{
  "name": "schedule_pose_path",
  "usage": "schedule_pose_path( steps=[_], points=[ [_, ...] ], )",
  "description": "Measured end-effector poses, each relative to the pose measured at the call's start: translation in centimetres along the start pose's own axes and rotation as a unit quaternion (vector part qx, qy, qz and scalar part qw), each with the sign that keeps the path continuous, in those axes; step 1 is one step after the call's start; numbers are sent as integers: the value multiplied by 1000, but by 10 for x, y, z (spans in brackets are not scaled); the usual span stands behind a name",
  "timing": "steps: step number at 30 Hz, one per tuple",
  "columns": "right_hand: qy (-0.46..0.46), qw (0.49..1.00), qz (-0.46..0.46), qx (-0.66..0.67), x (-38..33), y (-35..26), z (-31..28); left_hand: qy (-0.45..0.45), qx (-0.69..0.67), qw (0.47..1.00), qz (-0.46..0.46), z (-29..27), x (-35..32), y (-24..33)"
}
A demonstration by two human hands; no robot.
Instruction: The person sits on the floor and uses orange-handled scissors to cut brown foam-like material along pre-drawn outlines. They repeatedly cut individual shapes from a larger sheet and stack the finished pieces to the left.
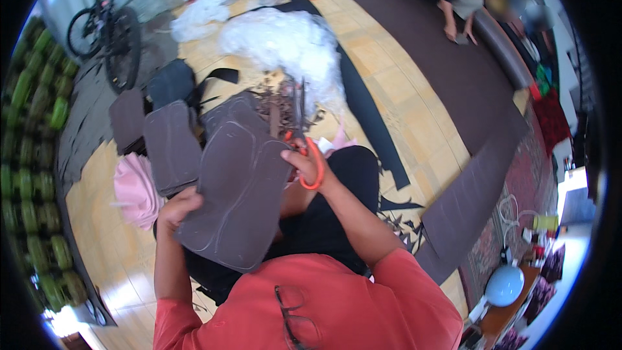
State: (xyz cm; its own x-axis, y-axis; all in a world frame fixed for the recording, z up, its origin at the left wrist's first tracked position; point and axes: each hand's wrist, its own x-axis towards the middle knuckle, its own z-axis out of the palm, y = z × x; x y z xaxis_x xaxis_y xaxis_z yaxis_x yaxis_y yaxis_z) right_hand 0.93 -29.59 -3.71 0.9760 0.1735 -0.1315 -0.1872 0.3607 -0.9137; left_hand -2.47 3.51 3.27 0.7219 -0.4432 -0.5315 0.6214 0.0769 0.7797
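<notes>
Leather-like brown piece (236, 188), marked with pale curved outlines, is being held up over the person's lap, near centre. Left hand (178, 209) is gripping its lower left edge, fingers closed on it. Right hand (304, 163) is closed through the orange handles of scissors (304, 136), blades pointing far, at the piece's upper right edge. Similar cut pieces (170, 146) are lying just left on the floor (389, 84); white stuffing (285, 45) is sitting farther off.
</notes>
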Motion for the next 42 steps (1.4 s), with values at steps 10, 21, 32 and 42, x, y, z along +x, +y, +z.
schedule_pose_path(
  steps=[10,21,32,42],
  points=[
    [56,989,28,136,4,3,-8,145,442,863,199,50,69,-41],
    [80,989,-94,-81,7,10,-4,280,-117,912,276,86,126,-27],
    [79,951,-106,-279,13,11,16,287,-152,879,349,64,83,-4],
    [36,916,-141,-374,18,-1,48,304,-158,890,300,41,37,-16]
  ],
)
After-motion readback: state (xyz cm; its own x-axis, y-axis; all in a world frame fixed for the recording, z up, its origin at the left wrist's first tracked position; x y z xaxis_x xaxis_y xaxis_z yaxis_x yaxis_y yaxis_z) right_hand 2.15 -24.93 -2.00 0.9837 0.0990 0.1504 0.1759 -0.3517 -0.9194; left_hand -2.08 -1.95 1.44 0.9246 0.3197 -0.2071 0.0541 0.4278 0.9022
